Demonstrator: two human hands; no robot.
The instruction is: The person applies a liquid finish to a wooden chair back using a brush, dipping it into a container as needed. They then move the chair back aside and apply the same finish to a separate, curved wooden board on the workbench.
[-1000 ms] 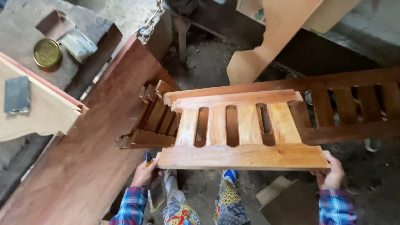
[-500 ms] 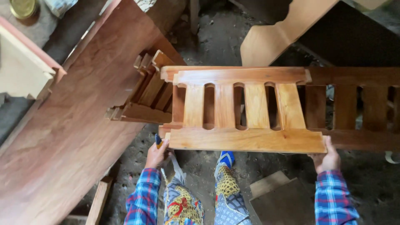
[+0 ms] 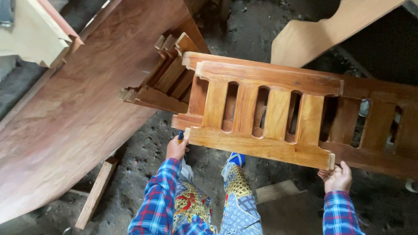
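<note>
Above the knees, a slatted frame (image 3: 261,115) was gripped at its near rail by left hand (image 3: 176,149) and right hand (image 3: 336,177), fingers curled beneath.

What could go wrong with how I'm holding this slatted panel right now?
The light slatted panel is held only at its near rail's two ends, by the left hand and right hand, so its far side could tip or slip. It sits over darker slatted frames; sliding it might pinch fingers or catch an edge. The scrap board and loose strip on the floor by the feet are trip hazards.
</note>
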